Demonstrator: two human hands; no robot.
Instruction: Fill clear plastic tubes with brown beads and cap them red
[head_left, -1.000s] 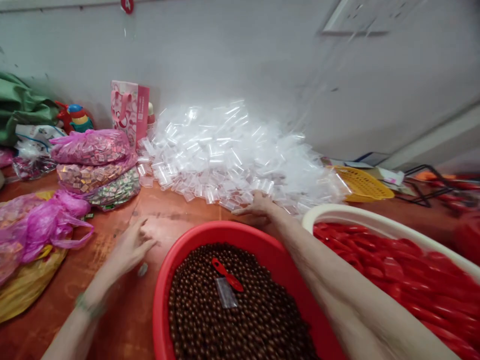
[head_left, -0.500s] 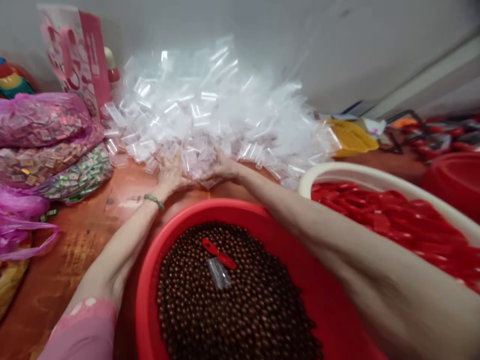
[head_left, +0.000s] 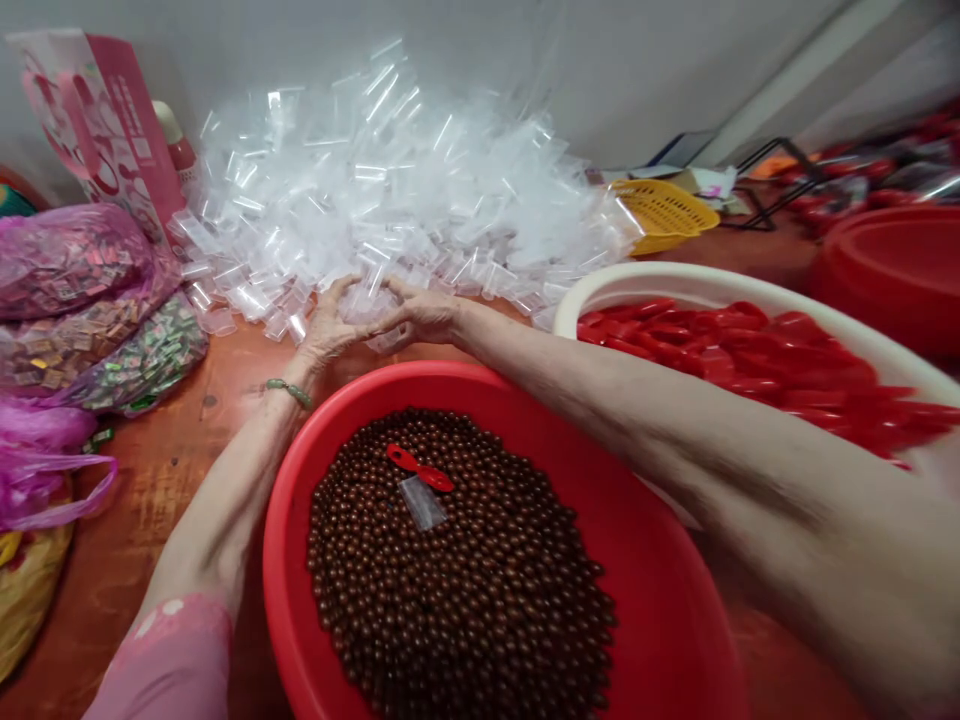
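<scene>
My left hand (head_left: 330, 322) and my right hand (head_left: 424, 312) curve towards each other at the near edge of a big heap of clear plastic sleeves (head_left: 420, 210). Between them they cup a clump of these sleeves, thumbs close together. Below my wrists stands a red basin (head_left: 660, 590) with many small, shiny dark-brown balls (head_left: 465, 590). On the balls lie a small red plastic spoon (head_left: 420, 468) and a single clear sleeve (head_left: 422, 502). A green bracelet (head_left: 289, 391) circles my left wrist.
At right, a white tub (head_left: 660, 275) holds red plastic pieces; beyond are a yellow basket (head_left: 664, 212) and a red container (head_left: 892, 270). Bags of small packets (head_left: 82, 260), a pink box (head_left: 112, 130) and a purple bag (head_left: 45, 460) stand at left.
My hands have drawn closer together around the clump of sleeves, thumbs now nearly meeting. The camera view has shifted, so most things sit further left and higher.
</scene>
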